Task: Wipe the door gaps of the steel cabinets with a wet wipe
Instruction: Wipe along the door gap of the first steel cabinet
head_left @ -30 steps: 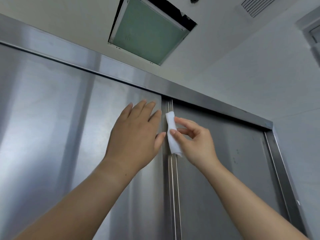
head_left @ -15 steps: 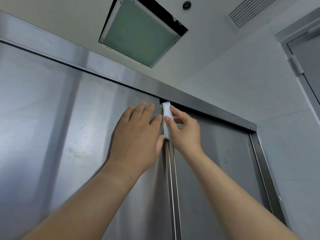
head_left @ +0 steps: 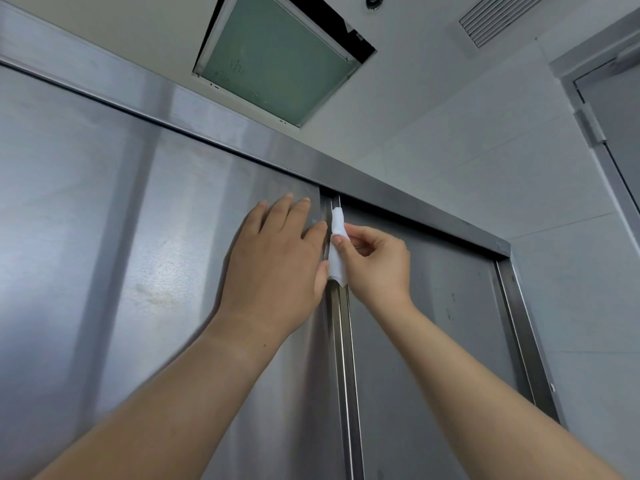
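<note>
Two steel cabinet doors fill the view, the left door (head_left: pixel 121 271) and the right door (head_left: pixel 433 323), with a vertical door gap (head_left: pixel 341 358) between them. My left hand (head_left: pixel 277 265) lies flat on the left door, fingers spread, right beside the gap. My right hand (head_left: pixel 375 265) pinches a folded white wet wipe (head_left: pixel 337 251) and presses it against the gap near its top end, just under the steel top rail (head_left: pixel 398 199).
A steel frame post (head_left: pixel 523 323) borders the right door. Above are a white ceiling with an open hatch panel (head_left: pixel 277 57), a vent grille (head_left: pixel 495 19), white wall tiles, and a grey door frame (head_left: pixel 602 109) at far right.
My right hand has carried the wipe upward along the gap to near the top rail. The view has tilted up and shifted slightly. My left hand stays flat on the left door.
</note>
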Demonstrator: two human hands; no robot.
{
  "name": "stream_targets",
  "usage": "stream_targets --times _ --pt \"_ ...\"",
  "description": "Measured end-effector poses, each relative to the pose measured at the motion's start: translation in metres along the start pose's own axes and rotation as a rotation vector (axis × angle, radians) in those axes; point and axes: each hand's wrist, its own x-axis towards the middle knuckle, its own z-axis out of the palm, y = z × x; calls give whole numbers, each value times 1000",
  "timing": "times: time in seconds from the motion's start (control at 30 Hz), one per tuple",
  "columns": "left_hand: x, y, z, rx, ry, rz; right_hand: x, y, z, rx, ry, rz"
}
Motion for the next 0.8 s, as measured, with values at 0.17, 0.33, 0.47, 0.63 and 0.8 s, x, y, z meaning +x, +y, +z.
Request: stream_targets --times 0.17,0.33,0.47,0.63,0.8 --pt "0 0 1 -5 -8 -1 5 -3 -21 -17 29 52" --pt "0 0 1 -14 4 -5 13 -9 -27 -78 40 76" --pt "0 1 -1 -10 -11 -9 23 -16 -12 -92 0 64" --pt "-1 1 -1 -3 -20 -9 13 -11 -3 -82 -13 -33" --pt "0 1 0 -1 -22 -5 5 1 -7 -71 -161 -129"
